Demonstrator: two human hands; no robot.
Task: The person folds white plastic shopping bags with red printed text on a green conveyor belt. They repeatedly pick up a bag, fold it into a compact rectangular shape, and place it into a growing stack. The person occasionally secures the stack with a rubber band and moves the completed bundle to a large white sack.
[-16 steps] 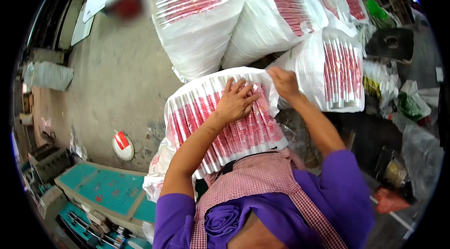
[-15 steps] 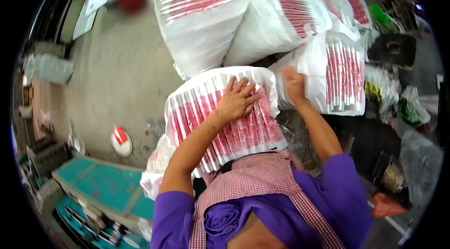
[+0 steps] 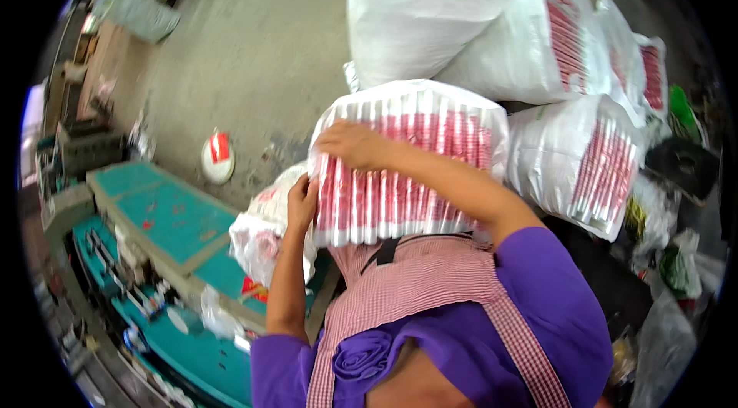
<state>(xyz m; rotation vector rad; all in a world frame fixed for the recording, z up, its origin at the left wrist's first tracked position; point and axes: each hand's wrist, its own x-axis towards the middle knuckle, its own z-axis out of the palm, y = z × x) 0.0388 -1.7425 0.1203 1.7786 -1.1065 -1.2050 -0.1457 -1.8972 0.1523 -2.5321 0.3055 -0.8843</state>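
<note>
A white woven sack [image 3: 453, 91] in front of me is filled with a tight row of slim red-and-white printed packs [image 3: 407, 177] in clear, shiny wrap. My right forearm crosses over the row. My right hand [image 3: 352, 145] lies on the packs' far left corner, fingers stretched toward the sack's rim and slightly blurred. Lower down, my left hand [image 3: 302, 200] is at the sack's left edge, its fingers closed against the side. What exactly lies between those fingers is partly hidden, but it looks like the sack's edge.
Several filled white sacks [image 3: 430, 31] stand beyond and to the right. A crumpled whitish bag [image 3: 265, 235] sits left of my arm, beside a green-topped machine table [image 3: 165, 212]. A round white lid-like object with a red patch [image 3: 219, 158] lies on the floor [image 3: 254, 47].
My right hand has swung from beside the right sack across to the packs' far left. My left hand has left the packs' middle for the left edge. The view has turned left.
</note>
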